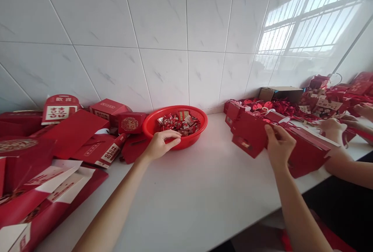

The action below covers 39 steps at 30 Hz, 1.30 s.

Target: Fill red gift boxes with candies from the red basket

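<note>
My left hand point(163, 143) hovers at the front rim of a red plastic basket point(147, 131). Its fingers are curved, thumb apart from them, and nothing shows between them. Inside the basket lie small red wrapped packets point(189, 126), with a tan one among them. On the right, my right hand point(280, 145) pinches the edge of a red paper box point(251, 134) between thumb and fingers. That box is tilted in front of other red boxes, and its far side is hidden.
Red gift boxes point(78, 129) with white and gold print pile up on the left. At right stand more red boxes point(305, 149), red ribbon-like pieces and a cardboard box point(281, 93). A co-worker's hands point(333, 127) are at the far right. A tiled wall point(163, 73) backs the white table point(186, 193).
</note>
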### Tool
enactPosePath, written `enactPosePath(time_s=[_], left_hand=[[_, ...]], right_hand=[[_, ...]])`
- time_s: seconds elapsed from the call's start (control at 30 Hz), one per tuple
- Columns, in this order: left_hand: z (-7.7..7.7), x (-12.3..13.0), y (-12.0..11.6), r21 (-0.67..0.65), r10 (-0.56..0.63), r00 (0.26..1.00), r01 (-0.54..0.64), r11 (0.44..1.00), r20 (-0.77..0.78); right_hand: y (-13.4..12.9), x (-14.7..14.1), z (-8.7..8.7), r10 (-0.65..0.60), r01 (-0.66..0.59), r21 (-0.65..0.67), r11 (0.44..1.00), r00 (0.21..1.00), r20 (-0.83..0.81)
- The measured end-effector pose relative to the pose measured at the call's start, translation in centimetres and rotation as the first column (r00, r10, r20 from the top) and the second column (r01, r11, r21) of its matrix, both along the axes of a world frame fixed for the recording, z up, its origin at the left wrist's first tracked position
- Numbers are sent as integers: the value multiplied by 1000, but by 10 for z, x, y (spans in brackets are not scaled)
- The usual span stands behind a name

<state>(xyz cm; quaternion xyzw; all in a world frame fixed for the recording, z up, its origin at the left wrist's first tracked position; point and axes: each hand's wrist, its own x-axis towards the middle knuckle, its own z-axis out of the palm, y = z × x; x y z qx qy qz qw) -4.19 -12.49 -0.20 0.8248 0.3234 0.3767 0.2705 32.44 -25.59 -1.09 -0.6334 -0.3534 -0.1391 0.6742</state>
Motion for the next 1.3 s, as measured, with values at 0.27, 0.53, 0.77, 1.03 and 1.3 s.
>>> enactPosePath(time_s=[0.27,0.53,0.77,1.03,1.3], left_hand=[[-1,1,-1,-4,10,1000,-10,1000,12],[-4,1,1,36,1,1000,-2,999,18],[-3,1,0,53,-1,1000,0,999,16],[-6,2,-1,62,-8,999,6,998,32],[-12,3,-1,58,-3,999,1,998,42]], right_hand=[[-5,45,-29,-166,183,-233,955,982,90],[13,62,-35,-134,190,-261,946,966,220],[24,73,-32,-95,173,-337,925,967,236],[10,34,-25,-211,257,-101,961,920,331],[29,-87,-17,401,-400,-141,905,697,594]])
